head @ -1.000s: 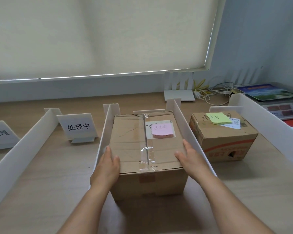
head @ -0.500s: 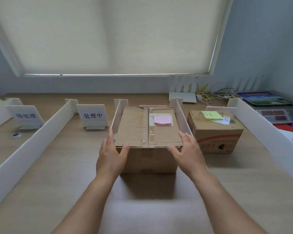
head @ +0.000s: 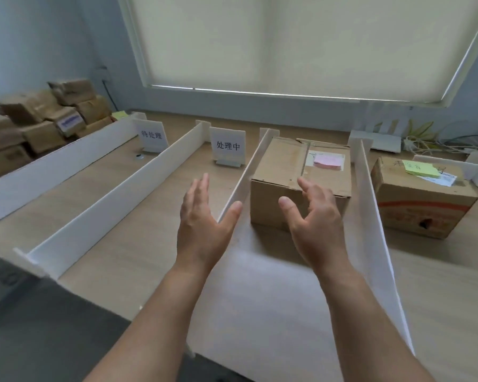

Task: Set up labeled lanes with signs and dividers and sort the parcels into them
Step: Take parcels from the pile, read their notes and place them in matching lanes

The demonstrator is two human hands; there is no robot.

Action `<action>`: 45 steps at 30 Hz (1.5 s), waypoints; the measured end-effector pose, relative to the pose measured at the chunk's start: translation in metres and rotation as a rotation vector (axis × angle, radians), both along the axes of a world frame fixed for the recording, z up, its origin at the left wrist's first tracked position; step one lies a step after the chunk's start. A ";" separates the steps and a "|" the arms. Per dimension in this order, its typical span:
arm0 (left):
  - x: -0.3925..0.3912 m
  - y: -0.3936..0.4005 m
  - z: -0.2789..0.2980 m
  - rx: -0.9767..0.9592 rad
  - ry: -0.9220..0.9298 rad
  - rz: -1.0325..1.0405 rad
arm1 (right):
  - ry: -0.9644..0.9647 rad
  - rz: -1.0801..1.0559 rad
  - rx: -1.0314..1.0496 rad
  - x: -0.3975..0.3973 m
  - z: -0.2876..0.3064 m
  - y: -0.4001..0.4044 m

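Note:
A brown cardboard parcel with a pink sticky note sits deep in a lane between two white dividers. My left hand hovers open just in front of the left divider's edge, holding nothing. My right hand is open too, fingers spread, in front of the parcel's near face and apart from it. A second parcel with a green note lies in the lane to the right. Two white lane signs stand at the far ends of the left lanes.
A pile of brown parcels is stacked at the far left beyond the outer divider. Cables and a white box lie at the back right by the wall. The wooden table's near edge drops to a dark floor.
Both hands have let go of the pink-note parcel and drawn back toward me, open. The view has swung left, bringing the parcel pile into sight.

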State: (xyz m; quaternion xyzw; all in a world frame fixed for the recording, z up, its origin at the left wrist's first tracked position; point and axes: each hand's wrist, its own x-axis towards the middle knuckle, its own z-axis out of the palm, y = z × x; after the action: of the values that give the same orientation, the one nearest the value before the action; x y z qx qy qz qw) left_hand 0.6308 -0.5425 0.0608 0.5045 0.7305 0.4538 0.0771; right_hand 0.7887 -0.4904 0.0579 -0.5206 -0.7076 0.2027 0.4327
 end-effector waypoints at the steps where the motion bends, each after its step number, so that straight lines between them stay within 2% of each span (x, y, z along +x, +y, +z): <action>1: -0.005 -0.009 0.000 0.006 -0.008 0.023 | 0.009 0.025 0.001 -0.007 0.000 -0.006; 8: -0.046 -0.064 0.003 0.002 -0.041 0.162 | 0.061 0.201 0.008 -0.059 0.002 -0.036; 16: -0.114 -0.114 0.002 0.042 -0.090 0.327 | -0.040 0.365 0.070 -0.143 0.009 -0.062; 27: -0.284 -0.201 -0.006 0.081 -0.167 0.549 | -0.152 0.605 0.051 -0.339 0.009 -0.132; 33: -0.384 -0.244 -0.003 0.102 -0.154 0.629 | -0.139 0.696 0.041 -0.453 0.015 -0.165; 39: -0.464 -0.281 -0.012 0.076 -0.151 0.639 | -0.157 0.733 0.051 -0.546 0.005 -0.194; 45: -0.527 -0.283 -0.031 0.030 -0.208 0.632 | -0.184 0.765 0.043 -0.614 -0.011 -0.198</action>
State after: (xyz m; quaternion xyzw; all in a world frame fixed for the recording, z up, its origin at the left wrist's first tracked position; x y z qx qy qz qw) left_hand 0.1040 -0.8254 0.0300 0.2050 0.8322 0.5152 -0.0005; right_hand 0.1751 -0.6888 0.0471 -0.2262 -0.8904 0.2869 0.2716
